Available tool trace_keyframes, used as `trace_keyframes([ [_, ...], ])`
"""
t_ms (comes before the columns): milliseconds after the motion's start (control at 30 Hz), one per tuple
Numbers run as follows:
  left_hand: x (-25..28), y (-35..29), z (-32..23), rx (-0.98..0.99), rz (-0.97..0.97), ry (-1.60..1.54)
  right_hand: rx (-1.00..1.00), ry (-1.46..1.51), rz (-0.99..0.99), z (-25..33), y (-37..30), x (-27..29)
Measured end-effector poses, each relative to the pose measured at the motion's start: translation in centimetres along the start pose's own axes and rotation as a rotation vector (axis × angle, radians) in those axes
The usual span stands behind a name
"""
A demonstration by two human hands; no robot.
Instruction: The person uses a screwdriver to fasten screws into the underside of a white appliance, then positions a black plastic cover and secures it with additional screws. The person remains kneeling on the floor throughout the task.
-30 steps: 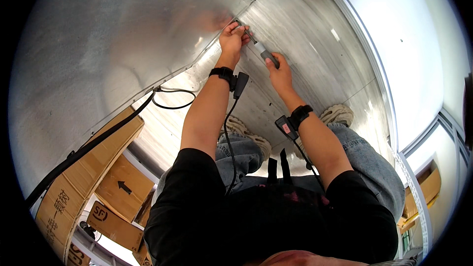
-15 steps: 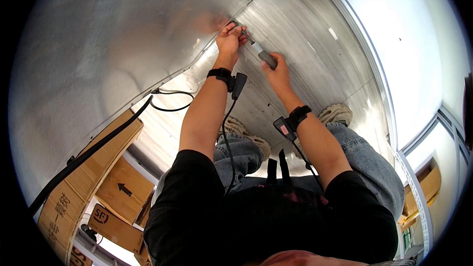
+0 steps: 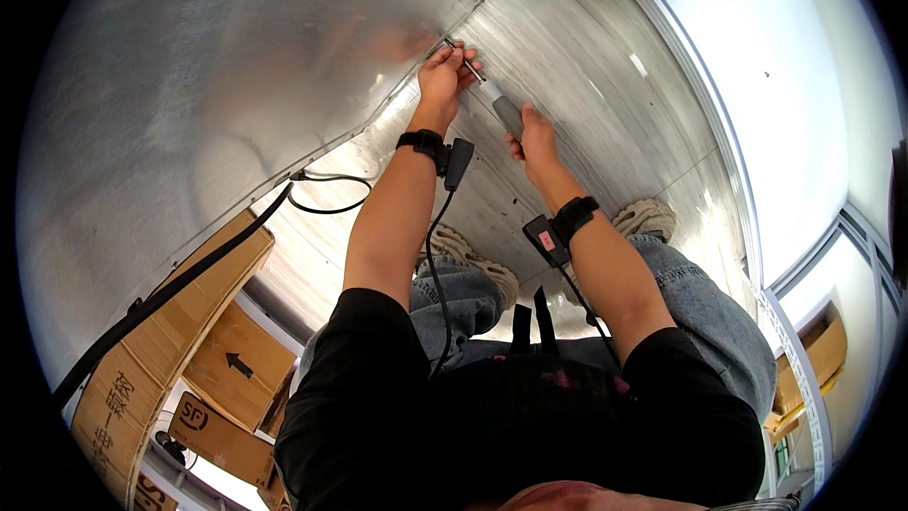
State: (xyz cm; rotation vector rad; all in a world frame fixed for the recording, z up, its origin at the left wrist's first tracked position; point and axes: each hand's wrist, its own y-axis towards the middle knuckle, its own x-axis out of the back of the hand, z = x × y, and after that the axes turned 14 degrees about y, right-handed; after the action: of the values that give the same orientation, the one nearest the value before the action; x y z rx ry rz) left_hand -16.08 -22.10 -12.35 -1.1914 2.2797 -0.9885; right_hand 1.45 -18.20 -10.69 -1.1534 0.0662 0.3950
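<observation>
A screwdriver (image 3: pixel 506 112) with a grey handle and thin metal shaft slants up and left to the lower edge of a large silvery metal panel (image 3: pixel 246 57). Its handle end rests in my right hand (image 3: pixel 538 144), with the thumb along it and the fingers curled round. At the panel edge my left hand (image 3: pixel 441 83) pinches the shaft close to its tip, some fingers loosely bent. The tip meets a row of small fasteners along that edge; what exactly it touches is too small to tell.
Pale wood-look floor (image 3: pixel 586 85) lies under my hands, and my shoes (image 3: pixel 646 218) stand on it. A thick black cable (image 3: pixel 180 289) runs along the panel at left. Cardboard boxes (image 3: pixel 241 350) are at lower left. A curved white wall (image 3: pixel 785 66) bounds the right.
My right hand has shifted its grip and turned on the screwdriver handle, moving slightly down toward its end. The left hand stays nearly in place at the panel edge.
</observation>
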Motion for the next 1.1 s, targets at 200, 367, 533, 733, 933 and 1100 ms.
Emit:
trace_keyframes([
  [200,-0.5,0.4,-0.6,0.042,-0.074,0.073,0.38,-0.255,-0.115,0.0,-0.1,-0.6],
  [367,0.2,0.9,-0.3,0.021,-0.046,0.088,0.557,-0.457,-0.064,-3.0,2.4,0.7],
  [533,0.6,0.6,-0.7,0.006,-0.002,0.043,0.085,-0.029,0.055,1.2,-1.1,-0.2],
  [733,0.7,0.4,-1.0,0.032,-0.001,0.056,0.104,-0.055,0.09,0.8,-1.0,1.0],
  [933,0.5,0.0,-1.1,0.024,0.037,0.057,0.085,0.061,0.139,-0.2,-1.5,1.4],
  [1100,-0.7,-1.1,-2.0,-0.024,0.039,0.115,0.09,-0.052,0.276,0.7,-1.3,2.2],
])
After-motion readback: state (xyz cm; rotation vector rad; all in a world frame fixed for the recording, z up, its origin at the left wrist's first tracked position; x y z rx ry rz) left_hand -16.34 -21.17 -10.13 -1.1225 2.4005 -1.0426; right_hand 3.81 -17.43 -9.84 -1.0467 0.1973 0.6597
